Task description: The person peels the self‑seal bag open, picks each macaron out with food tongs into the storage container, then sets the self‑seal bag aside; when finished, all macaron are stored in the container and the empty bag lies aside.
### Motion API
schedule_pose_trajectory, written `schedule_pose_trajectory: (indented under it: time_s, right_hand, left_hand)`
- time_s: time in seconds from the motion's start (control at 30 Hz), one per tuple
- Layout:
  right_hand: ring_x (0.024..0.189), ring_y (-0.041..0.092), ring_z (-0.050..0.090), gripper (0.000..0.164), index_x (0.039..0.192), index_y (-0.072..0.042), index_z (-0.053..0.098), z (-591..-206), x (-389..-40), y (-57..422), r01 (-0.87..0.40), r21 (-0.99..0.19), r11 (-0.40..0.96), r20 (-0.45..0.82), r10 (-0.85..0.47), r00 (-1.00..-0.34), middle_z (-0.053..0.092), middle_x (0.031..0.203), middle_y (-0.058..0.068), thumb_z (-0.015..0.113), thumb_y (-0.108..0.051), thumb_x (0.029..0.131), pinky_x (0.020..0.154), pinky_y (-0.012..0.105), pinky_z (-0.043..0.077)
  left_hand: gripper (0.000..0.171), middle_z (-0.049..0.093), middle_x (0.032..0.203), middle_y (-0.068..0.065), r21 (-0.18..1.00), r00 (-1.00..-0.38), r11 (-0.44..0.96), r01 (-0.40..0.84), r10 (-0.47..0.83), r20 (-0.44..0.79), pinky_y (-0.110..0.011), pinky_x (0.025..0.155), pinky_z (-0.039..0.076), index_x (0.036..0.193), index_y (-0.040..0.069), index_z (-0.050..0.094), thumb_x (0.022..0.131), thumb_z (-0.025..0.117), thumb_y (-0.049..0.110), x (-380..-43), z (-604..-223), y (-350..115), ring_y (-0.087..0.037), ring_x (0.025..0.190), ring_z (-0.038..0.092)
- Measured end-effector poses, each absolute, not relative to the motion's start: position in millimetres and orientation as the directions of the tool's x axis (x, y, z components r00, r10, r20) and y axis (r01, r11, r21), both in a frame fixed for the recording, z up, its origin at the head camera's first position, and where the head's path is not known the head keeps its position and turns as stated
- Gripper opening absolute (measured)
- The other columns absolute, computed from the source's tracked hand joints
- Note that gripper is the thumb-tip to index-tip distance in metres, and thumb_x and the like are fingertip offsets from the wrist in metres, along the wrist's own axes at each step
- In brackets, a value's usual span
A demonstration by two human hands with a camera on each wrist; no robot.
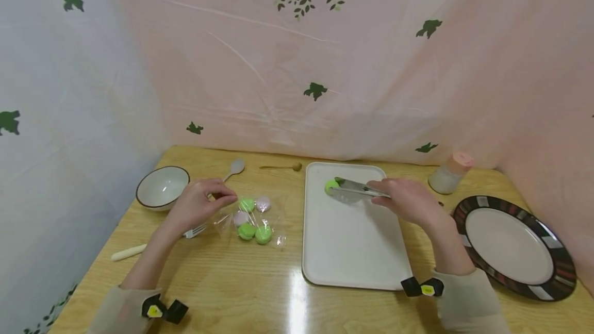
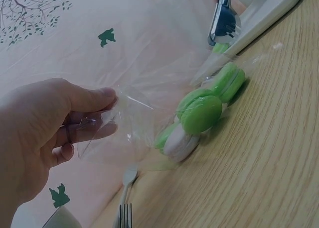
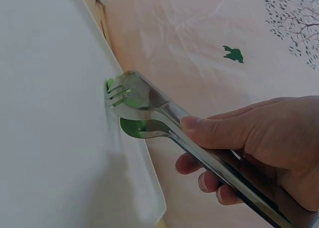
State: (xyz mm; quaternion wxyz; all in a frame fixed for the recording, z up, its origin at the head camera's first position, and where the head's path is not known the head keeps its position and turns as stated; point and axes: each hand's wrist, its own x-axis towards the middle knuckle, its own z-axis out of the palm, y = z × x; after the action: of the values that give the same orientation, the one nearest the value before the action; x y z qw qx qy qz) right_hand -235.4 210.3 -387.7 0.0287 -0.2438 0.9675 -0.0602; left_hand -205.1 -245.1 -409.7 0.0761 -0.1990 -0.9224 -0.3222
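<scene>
My left hand [image 1: 199, 205] pinches the edge of a clear plastic bag [image 2: 134, 116] between thumb and fingers. Inside lie several macarons, some green [image 1: 247, 231] and some pale lilac [image 1: 263, 204], resting over the wooden table. My right hand [image 1: 403, 197] holds a pair of metal tongs [image 3: 199, 158], one tip fork-like and the other spoon-like. At the tongs' tips is a green macaron [image 1: 331, 185], close over the back part of a white rectangular tray [image 1: 352, 251]. In the right wrist view the tips hide most of that macaron.
Left of the bag are a white bowl [image 1: 162, 187], a spoon [image 1: 237, 166] and a pale-handled fork [image 1: 195, 230]. A small golden spoon [image 1: 296, 167] lies behind. To the right stand a pink-topped shaker [image 1: 450, 173] and a dark-rimmed plate [image 1: 510, 246]. A cloth [image 1: 278, 66] hangs at the back.
</scene>
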Motion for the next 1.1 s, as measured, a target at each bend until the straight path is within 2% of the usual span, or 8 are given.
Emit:
schedule_pose_trajectory:
  time_s: [0.17, 0.8, 1.1]
  right_hand:
    - [0.076, 0.015, 0.061, 0.038, 0.124, -0.017, 0.063, -389.7, -235.6, 208.5, -0.471, -0.130, 0.872, -0.031, -0.478, -0.878, 0.070, 0.101, 0.005, 0.067, -0.029, 0.088, 0.060, 0.031, 0.047]
    - [0.068, 0.012, 0.057, 0.037, 0.122, -0.016, 0.063, -389.6, -235.0, 208.5, -0.474, -0.137, 0.870, -0.029, -0.481, -0.876, 0.070, 0.096, 0.005, 0.067, -0.027, 0.087, 0.056, 0.029, 0.044]
    - [0.071, 0.014, 0.058, 0.038, 0.123, -0.015, 0.063, -388.6, -234.5, 206.9, -0.457, -0.150, 0.877, -0.033, -0.466, -0.884, 0.070, 0.100, 0.007, 0.067, -0.028, 0.087, 0.057, 0.030, 0.045]
  left_hand:
    - [0.010, 0.065, 0.076, 0.016, 0.553, -0.907, 0.719, 0.420, 0.317, 0.276, -0.021, 0.061, 0.047, 0.084, 0.022, 0.074, 0.084, 0.071, 0.031, -202.9, -409.0, -245.9, -0.001, 0.068, 0.057]
    - [0.009, 0.065, 0.076, 0.016, 0.541, -0.906, 0.727, 0.423, 0.324, 0.272, -0.021, 0.061, 0.046, 0.084, 0.020, 0.074, 0.084, 0.072, 0.029, -203.4, -407.0, -243.5, -0.002, 0.068, 0.057]
    - [0.008, 0.065, 0.077, 0.016, 0.546, -0.900, 0.716, 0.435, 0.332, 0.283, -0.021, 0.061, 0.047, 0.083, 0.022, 0.074, 0.084, 0.072, 0.029, -203.7, -407.7, -243.5, -0.001, 0.068, 0.057]
